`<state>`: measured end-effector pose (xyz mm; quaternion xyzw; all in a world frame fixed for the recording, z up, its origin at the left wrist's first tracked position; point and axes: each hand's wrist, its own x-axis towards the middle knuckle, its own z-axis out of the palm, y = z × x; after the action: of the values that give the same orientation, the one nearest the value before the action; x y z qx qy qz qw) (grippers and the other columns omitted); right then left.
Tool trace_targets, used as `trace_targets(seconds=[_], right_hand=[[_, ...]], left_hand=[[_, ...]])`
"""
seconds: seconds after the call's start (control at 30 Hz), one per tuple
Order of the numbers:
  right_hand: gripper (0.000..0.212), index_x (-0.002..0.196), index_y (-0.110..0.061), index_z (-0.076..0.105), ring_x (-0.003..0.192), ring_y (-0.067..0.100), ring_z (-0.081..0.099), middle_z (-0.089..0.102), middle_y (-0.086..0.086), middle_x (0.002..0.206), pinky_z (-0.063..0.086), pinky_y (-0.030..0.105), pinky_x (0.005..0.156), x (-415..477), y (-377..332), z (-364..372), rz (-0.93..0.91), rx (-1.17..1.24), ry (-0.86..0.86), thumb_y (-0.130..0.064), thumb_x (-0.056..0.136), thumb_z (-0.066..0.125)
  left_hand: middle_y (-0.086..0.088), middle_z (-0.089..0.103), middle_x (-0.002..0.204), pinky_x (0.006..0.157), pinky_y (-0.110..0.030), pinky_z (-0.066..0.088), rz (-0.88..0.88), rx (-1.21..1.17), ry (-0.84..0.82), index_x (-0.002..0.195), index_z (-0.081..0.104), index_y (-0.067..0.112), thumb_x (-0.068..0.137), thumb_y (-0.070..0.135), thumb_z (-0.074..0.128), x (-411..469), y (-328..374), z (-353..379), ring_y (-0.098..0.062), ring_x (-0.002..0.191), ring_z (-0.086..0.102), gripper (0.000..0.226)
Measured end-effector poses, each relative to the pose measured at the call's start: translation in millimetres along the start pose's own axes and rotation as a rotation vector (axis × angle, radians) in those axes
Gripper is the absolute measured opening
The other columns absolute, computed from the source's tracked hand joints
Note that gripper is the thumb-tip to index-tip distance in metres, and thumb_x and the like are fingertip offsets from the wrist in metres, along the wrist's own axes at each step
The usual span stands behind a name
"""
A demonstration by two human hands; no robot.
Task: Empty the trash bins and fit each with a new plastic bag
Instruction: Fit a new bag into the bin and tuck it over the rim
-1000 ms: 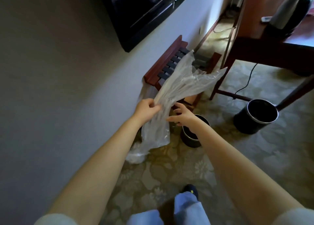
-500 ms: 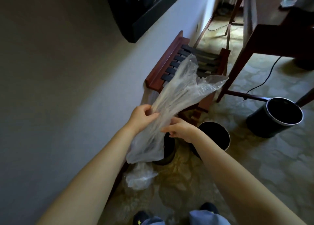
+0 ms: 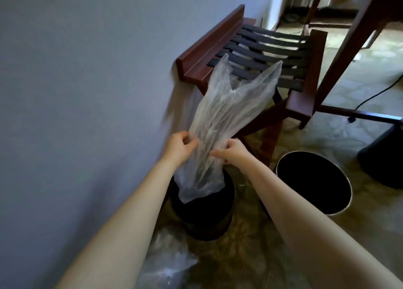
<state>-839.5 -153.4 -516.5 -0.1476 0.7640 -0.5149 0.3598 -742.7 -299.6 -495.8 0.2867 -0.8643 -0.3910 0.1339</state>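
Note:
A clear plastic bag [image 3: 226, 118] stretches upright between both hands, its two handles pointing up. My left hand [image 3: 177, 148] pinches its left edge and my right hand [image 3: 231, 152] pinches its right edge. The bag's bottom end hangs over the mouth of a black bin [image 3: 205, 214] standing by the wall. A second black bin [image 3: 314, 179] with a silver rim stands to the right, with no bag in it. A third black bin [image 3: 383, 155] is partly cut off at the right edge.
A dark red wooden luggage rack [image 3: 257, 48] with black straps stands against the grey wall behind the bins. A crumpled clear bag [image 3: 168, 260] lies on the patterned carpet by the wall. Wooden desk legs [image 3: 344, 48] and a black cable [image 3: 370, 99] are at the right.
The view has moved closer and lower over the bins. Both hands have lowered the bag, so its bottom now hangs over the bin by the wall.

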Motion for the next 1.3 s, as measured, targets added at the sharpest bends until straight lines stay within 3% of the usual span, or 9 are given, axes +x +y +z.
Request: trace_targets(seconds=[0.2,0.4,0.6,0.7,0.8,0.9,0.97,1.13,1.3], right_hand=[[0.015,0.094,-0.026,0.064,0.095,0.018,0.068,0.071,0.001,0.099,0.057,0.036,0.083,47,65,10,-0.094,-0.093,-0.123,-0.018,0.084,0.074],[0.028,0.107,-0.024,0.063,0.088,0.006,0.064,0.065,-0.01,0.095,0.051,0.02,0.067,50,109,14,-0.132,-0.135,-0.125,-0.02,0.083,0.075],[0.025,0.108,-0.019,0.064,0.095,0.014,0.061,0.064,-0.006,0.101,0.047,0.026,0.075,48,132,-10,-0.086,-0.181,0.038,-0.021,0.085,0.074],[0.037,0.113,-0.022,0.061,0.104,0.015,0.056,0.06,-0.009,0.105,0.046,0.029,0.084,43,130,-11,-0.115,-0.205,-0.039,-0.023,0.08,0.078],[0.046,0.12,-0.018,0.061,0.104,0.016,0.06,0.063,-0.005,0.112,0.052,0.034,0.088,42,119,-1,-0.18,-0.123,-0.008,-0.028,0.079,0.079],[0.015,0.099,-0.016,0.067,0.091,0.02,0.067,0.07,0.004,0.095,0.056,0.034,0.079,43,109,13,-0.259,-0.11,0.077,-0.021,0.086,0.072],[0.006,0.092,-0.014,0.068,0.088,0.02,0.069,0.072,0.006,0.091,0.056,0.033,0.079,42,106,20,-0.272,-0.071,0.056,-0.016,0.087,0.07],[0.01,0.091,-0.015,0.066,0.093,0.022,0.069,0.07,0.007,0.095,0.056,0.037,0.084,40,99,22,-0.257,0.062,-0.032,-0.012,0.084,0.072],[0.028,0.101,-0.025,0.063,0.096,0.017,0.067,0.069,0.0,0.103,0.055,0.036,0.084,39,93,29,-0.317,0.058,0.065,-0.019,0.078,0.079]], left_hand=[[0.004,0.042,0.053,0.058,-0.03,0.03,-0.042,0.006,0.037,0.054,0.041,0.02,0.087,0.022,0.068,11,-72,59,-0.019,0.061,0.042,0.042],[0.002,0.041,0.055,0.058,-0.032,0.028,-0.063,0.067,0.088,0.056,0.04,0.018,0.088,0.029,0.065,-12,-108,88,-0.017,0.059,0.041,0.042],[-0.003,0.036,0.056,0.052,-0.035,0.026,-0.188,0.121,0.25,0.058,0.034,0.014,0.091,0.026,0.062,-43,-154,81,-0.022,0.058,0.041,0.045],[-0.004,0.042,0.059,0.054,-0.034,0.03,-0.148,0.136,0.196,0.059,0.041,0.013,0.089,0.022,0.065,-44,-163,78,-0.024,0.062,0.046,0.039],[-0.004,0.06,0.088,0.076,-0.032,0.044,-0.068,0.119,0.074,0.072,0.064,0.009,0.083,0.019,0.071,-36,-156,76,-0.022,0.087,0.059,0.017],[-0.004,0.052,0.124,0.098,-0.03,0.04,-0.04,0.277,-0.088,0.092,0.072,0.007,0.077,0.024,0.076,-34,-151,77,-0.021,0.117,0.049,0.023],[-0.001,0.053,0.119,0.092,-0.028,0.042,-0.064,0.194,-0.147,0.102,0.065,0.013,0.076,0.024,0.078,-37,-143,78,-0.019,0.114,0.05,0.031],[-0.011,0.057,0.115,0.075,-0.025,0.046,-0.206,-0.526,-0.01,0.138,0.038,0.012,0.082,0.014,0.072,-19,-116,76,-0.019,0.094,0.059,0.066],[-0.007,0.066,0.091,0.07,-0.029,0.05,-0.166,-0.317,-0.01,0.1,0.064,0.01,0.082,0.016,0.071,-17,-113,77,-0.019,0.083,0.063,0.02]])
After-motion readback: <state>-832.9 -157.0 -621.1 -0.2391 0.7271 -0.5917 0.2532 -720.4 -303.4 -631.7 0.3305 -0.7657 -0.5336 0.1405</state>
